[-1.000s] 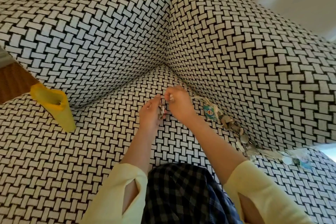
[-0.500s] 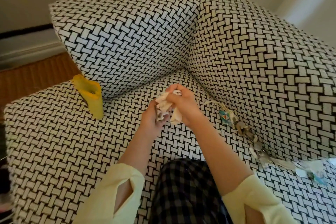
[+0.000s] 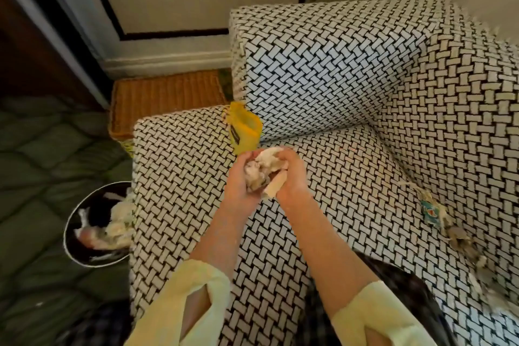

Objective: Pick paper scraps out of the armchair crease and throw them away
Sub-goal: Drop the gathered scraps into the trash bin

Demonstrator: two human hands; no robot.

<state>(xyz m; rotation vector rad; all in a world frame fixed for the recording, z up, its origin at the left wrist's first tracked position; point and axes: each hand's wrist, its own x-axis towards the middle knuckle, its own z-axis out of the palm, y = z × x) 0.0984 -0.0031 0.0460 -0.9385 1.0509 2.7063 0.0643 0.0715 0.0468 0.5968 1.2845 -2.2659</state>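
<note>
Over the armchair seat (image 3: 182, 191), just in front of the yellow pouch (image 3: 244, 132): one wad of paper scraps (image 3: 264, 170), cupped between the left hand (image 3: 238, 180) and right hand (image 3: 295, 180), the fingers (image 3: 292, 160) of both curled round it and clamped on the paper.

Step in hand, as judged: carrying the wad to the bin (image 3: 66, 230), which stands on the floor just beside the seat's left edge and is partly filled with paper.

Handling note: close both palms under the wad, since a loose flap hangs from its underside. Let go only low over the bin mouth, as light pieces may drift.

Outstanding: a line of loose scraps (image 3: 460, 239), including one blue printed wrapper (image 3: 431, 211), lodged in the crease along the seat's right edge.

Surface: black-and-white basket-weave fabric; the pouch is at the seat's far edge.

Room: wicker basket (image 3: 165, 95) beside the chair, quilted green cover (image 3: 42, 149) on the floor, cream wall with dark trim, curtain behind.
</note>
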